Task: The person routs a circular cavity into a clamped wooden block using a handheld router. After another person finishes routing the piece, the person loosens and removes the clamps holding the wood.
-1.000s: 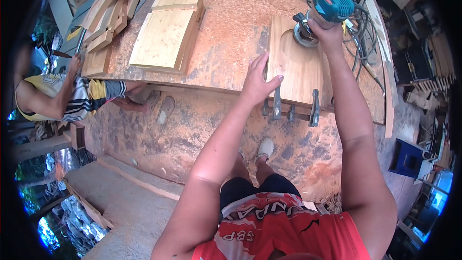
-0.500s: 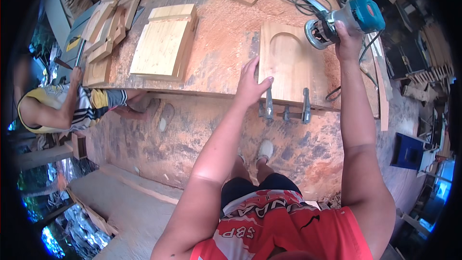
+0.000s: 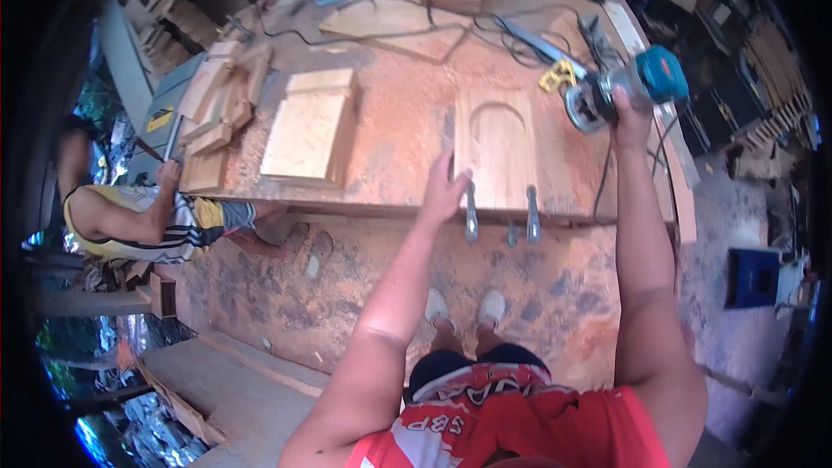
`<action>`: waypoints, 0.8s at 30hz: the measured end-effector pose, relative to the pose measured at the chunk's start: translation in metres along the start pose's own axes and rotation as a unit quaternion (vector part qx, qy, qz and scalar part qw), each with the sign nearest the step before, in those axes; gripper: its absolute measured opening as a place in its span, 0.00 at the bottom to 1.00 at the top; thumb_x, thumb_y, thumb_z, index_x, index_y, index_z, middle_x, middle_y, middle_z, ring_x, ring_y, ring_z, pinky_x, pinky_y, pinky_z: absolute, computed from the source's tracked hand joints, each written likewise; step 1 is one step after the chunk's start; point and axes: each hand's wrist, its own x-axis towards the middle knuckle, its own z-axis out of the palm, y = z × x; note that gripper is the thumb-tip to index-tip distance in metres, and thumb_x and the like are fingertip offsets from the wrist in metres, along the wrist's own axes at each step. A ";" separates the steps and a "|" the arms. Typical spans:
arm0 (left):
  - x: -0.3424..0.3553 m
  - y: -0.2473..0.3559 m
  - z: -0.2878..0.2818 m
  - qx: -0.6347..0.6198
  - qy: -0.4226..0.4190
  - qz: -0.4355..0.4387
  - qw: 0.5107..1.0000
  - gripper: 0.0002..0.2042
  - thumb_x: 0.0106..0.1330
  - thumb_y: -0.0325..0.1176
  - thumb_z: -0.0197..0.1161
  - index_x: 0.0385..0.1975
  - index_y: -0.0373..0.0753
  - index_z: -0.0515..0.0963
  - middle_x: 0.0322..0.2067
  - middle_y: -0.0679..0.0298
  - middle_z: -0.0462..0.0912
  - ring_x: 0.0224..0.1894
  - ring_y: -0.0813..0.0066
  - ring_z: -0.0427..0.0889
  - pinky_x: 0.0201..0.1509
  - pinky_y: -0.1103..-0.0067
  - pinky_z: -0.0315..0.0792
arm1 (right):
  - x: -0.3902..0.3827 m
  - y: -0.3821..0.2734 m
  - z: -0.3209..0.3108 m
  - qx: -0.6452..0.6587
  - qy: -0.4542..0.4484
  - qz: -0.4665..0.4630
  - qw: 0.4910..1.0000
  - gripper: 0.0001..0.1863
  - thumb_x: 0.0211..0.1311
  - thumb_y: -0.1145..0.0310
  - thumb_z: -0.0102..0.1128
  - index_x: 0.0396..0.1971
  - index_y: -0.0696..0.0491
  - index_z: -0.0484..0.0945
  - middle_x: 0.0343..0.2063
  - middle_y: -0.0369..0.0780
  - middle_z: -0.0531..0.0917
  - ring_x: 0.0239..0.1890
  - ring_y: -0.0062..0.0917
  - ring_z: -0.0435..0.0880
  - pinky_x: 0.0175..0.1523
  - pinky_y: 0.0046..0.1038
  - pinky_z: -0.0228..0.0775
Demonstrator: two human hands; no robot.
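Note:
In the head view, my right hand (image 3: 631,124) grips a teal handheld router (image 3: 657,78) with a clear base, raised over the right side of the table. Lower and to its left lies a pale wooden board (image 3: 494,175) with a shallow rounded recess at its far end. Two clamps, a left one (image 3: 471,218) and a right one (image 3: 533,215), sit on its near edge. My left hand (image 3: 444,192) rests along the board's left edge, thumb apart from the fingers, close beside the left clamp. Nothing shows within that hand.
Sawdust covers much of the worktable (image 3: 399,121). To the left are stacked boards (image 3: 308,134) and a pile of wood pieces (image 3: 221,108), where a co-worker (image 3: 130,217) holds a tool. Cables and a yellow object (image 3: 557,75) lie near the router.
The view has shifted, showing more of the table's far side. My left hand still touches the board's left edge, and the router stays raised in my right hand.

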 end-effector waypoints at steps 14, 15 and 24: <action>-0.006 -0.020 0.003 0.099 -0.024 0.012 0.995 0.29 0.68 0.40 0.50 0.66 0.35 0.55 0.62 0.45 0.64 0.67 0.50 0.58 0.73 0.61 0.41 | -0.018 0.029 0.016 -0.112 -0.078 0.041 0.990 0.20 0.50 0.68 0.70 0.43 0.59 0.77 0.39 0.38 0.82 0.42 0.22 0.80 0.50 0.26 0.70; -0.005 -0.019 0.000 0.102 -0.024 0.006 0.995 0.29 0.68 0.40 0.50 0.66 0.35 0.55 0.62 0.45 0.64 0.67 0.49 0.58 0.72 0.62 0.41 | -0.021 0.029 0.032 -0.162 -0.069 0.042 0.983 0.22 0.49 0.68 0.72 0.44 0.58 0.77 0.40 0.40 0.82 0.43 0.24 0.81 0.51 0.27 0.71; -0.005 -0.019 0.008 0.111 -0.016 -0.005 0.994 0.30 0.67 0.39 0.52 0.65 0.31 0.56 0.62 0.43 0.63 0.67 0.49 0.58 0.72 0.65 0.44 | -0.038 0.058 0.072 -0.201 -0.142 0.031 0.969 0.25 0.48 0.67 0.74 0.46 0.60 0.76 0.41 0.42 0.82 0.44 0.26 0.82 0.52 0.28 0.73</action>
